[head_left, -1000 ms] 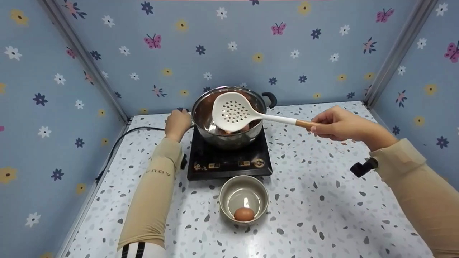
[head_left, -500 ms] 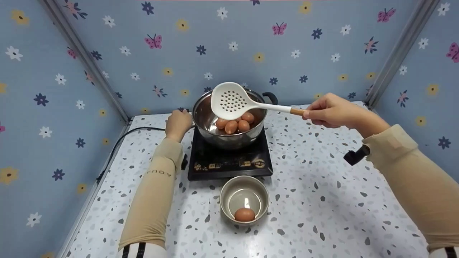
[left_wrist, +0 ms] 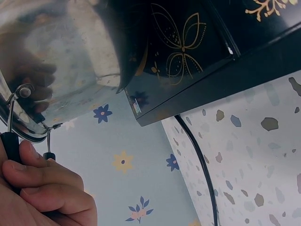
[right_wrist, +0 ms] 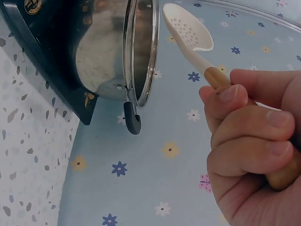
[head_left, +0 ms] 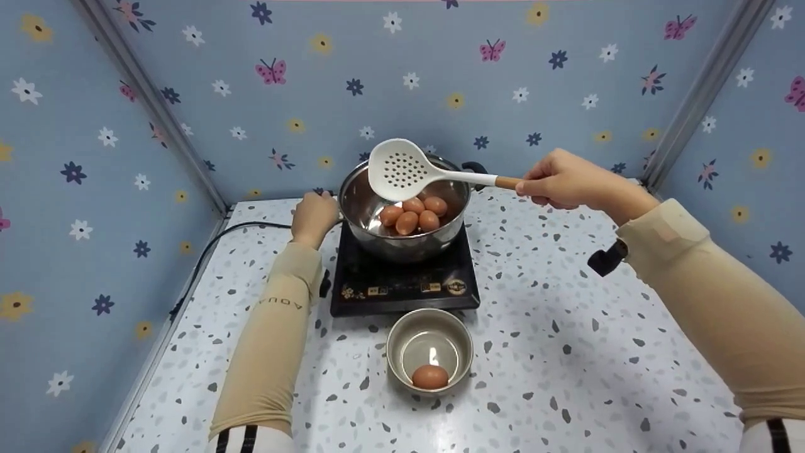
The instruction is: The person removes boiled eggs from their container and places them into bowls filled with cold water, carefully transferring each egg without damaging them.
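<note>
My right hand [head_left: 560, 179] grips the wooden end of a white slotted skimmer [head_left: 399, 170]. Its perforated head is raised over the back left of the steel pot [head_left: 402, 245], with nothing on it that I can see. Several brown eggs [head_left: 409, 217] lie together inside the pot. My left hand [left_wrist: 47, 188] has its fingers curled round the pot's black left handle [left_wrist: 10, 148], as the left wrist view shows. In front stands a beige bowl [head_left: 397, 365] with one brown egg [head_left: 430, 377] at its near side.
The pot rests on a black induction cooker [head_left: 402, 296]. A black cord [head_left: 207, 251] runs to the left across the speckled table [head_left: 553, 352]. Flowered walls [head_left: 402, 63] stand behind and on both sides. The pot's right handle [right_wrist: 132, 117] points outward.
My right hand has moved up and left with the skimmer, lifting its head away from the front of the pot. The eggs in the pot have come into sight. My left hand stays put.
</note>
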`<action>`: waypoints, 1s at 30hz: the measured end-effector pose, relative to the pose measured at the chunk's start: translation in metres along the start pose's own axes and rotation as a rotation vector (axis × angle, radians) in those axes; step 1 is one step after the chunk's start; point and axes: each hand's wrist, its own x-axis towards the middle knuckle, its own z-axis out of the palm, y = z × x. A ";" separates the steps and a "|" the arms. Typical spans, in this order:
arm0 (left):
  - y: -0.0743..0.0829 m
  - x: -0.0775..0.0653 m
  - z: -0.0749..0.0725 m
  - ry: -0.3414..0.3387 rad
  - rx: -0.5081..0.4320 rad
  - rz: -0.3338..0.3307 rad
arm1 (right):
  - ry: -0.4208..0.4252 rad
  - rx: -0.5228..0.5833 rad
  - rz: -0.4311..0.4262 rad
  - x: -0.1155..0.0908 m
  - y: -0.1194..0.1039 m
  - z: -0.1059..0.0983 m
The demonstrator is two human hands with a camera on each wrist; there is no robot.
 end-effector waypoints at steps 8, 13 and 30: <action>0.000 -0.001 0.002 0.000 -0.001 -0.004 | 0.023 -0.114 0.002 0.011 -0.011 0.006; 0.001 -0.001 0.003 0.012 0.011 -0.014 | 0.043 -0.189 0.000 0.018 -0.019 0.010; 0.002 0.000 0.003 0.007 0.017 -0.035 | 0.158 -0.374 -0.093 0.040 -0.027 0.031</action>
